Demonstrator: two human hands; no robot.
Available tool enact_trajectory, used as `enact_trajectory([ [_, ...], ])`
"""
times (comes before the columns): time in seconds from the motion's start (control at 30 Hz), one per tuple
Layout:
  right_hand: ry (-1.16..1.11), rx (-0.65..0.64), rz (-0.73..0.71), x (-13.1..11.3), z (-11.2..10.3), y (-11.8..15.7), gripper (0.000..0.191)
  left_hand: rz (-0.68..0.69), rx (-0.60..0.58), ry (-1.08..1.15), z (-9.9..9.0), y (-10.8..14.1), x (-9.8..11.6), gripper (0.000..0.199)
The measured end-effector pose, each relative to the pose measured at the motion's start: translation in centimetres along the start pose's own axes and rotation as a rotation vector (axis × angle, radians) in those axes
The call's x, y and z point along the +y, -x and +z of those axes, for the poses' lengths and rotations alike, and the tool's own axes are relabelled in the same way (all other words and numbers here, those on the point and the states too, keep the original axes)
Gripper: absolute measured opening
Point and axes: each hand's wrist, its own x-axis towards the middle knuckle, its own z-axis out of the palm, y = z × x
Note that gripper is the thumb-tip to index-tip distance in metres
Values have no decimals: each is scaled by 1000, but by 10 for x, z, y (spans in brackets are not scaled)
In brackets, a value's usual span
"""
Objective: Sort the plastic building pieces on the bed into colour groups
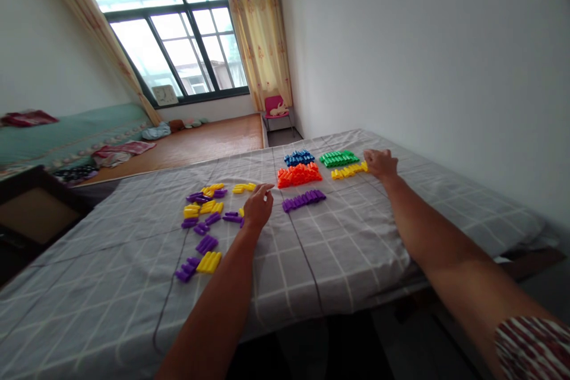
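Observation:
At the right end of a row of yellow plastic pieces (pixel 347 172), shaped like small pen caps, my right hand (pixel 382 162) is closed with its fingertips on the end yellow piece. My left hand (pixel 259 205) hovers or rests beside a loose group of yellow pieces (pixel 243 188), its fingers partly stretched and apart; a few purple pieces (pixel 232 217) lie at its left, partly hidden by it. Between the hands are a purple row (pixel 304 200), an orange pile (pixel 299 174), a blue group (pixel 299 158) and green rows (pixel 339 158).
More yellow pieces (pixel 209 262) and purple pieces (pixel 206 243) lie scattered left of my left forearm. The grey checked cloth (pixel 142 285) covers the bed-like surface, with a white wall (pixel 423 59) along its right. A pink chair (pixel 275 105) stands beyond the far edge.

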Motion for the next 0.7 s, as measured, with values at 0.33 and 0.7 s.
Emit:
enact_trajectory([
  [0.33,5,-144,-273,-21,16,1,45,39,-32,-3,-6,4,-1,31],
  [0.7,5,-181,-223,-12,7,2,53,12,-70,-20,-6,3,-1,31],
])
